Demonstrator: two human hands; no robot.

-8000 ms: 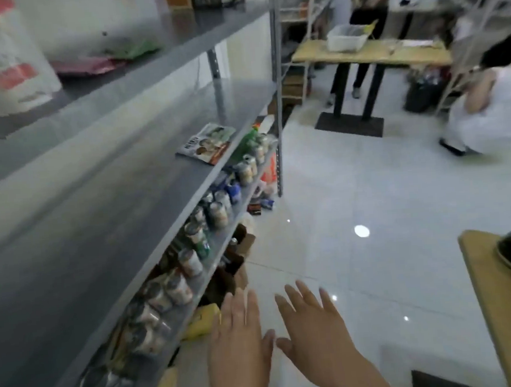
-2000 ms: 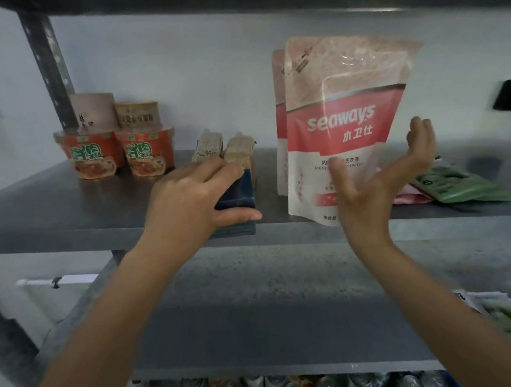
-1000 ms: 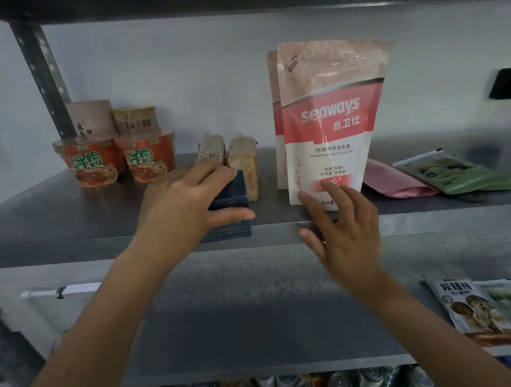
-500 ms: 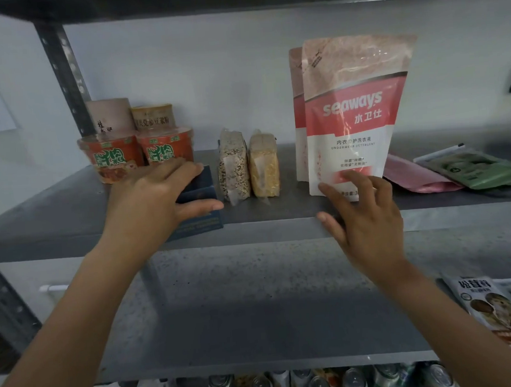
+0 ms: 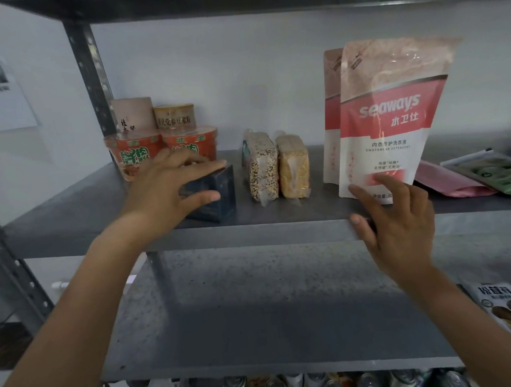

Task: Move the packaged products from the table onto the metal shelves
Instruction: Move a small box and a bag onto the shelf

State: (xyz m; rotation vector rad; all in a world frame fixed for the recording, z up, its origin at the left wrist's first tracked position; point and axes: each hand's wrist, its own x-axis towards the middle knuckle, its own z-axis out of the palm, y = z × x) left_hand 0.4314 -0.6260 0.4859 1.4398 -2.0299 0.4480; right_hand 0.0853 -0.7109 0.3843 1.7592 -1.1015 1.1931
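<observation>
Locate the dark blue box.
Head view, left of centre: dark blue box on the shelf near its front edge, held by the left hand, between red cups and grain packs.

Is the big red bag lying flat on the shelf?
No, the seaways bag stands upright on the shelf, right hand touching its base, left hand holding a dark blue box.

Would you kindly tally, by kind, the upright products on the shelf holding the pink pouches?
Pink-and-red stand-up plastic pouches: 2
Clear vacuum-packed grain bricks: 2
Red round noodle cups: 2
Beige round paper tubs: 2
Dark blue cardboard box: 1
Total: 9
</observation>
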